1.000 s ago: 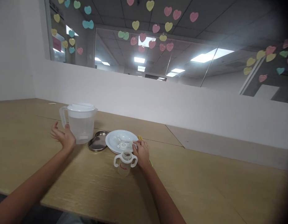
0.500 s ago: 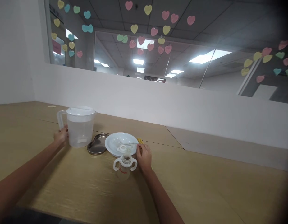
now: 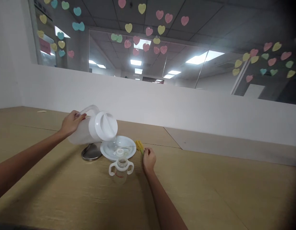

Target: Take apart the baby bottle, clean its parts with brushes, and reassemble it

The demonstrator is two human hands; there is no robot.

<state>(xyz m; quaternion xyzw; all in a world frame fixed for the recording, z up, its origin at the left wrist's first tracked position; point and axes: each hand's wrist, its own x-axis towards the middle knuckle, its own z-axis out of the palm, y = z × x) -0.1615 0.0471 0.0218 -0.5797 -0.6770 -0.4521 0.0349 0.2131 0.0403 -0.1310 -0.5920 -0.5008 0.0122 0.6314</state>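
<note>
My left hand grips the handle of a clear plastic pitcher. The pitcher is tipped to the right, its white lid just above the left rim of a white bowl. A small white bottle part lies in the bowl. In front stands an upright, uncapped baby bottle with two white handles. Right of the bowl, my right hand is closed at the green end of a yellow brush-like thing; its fingers partly hide that end.
A metal kidney-shaped tray lies under the pitcher, left of the bowl. The wooden table reaches back to a white wall. Above it is a window with heart-shaped notes. A flat pale piece lies at the back left.
My left hand has lifted the pitcher and tipped it rightward to the bowl. My right hand has drawn a little away from the bowl, and more of the yellow thing shows. The view has turned slightly right.
</note>
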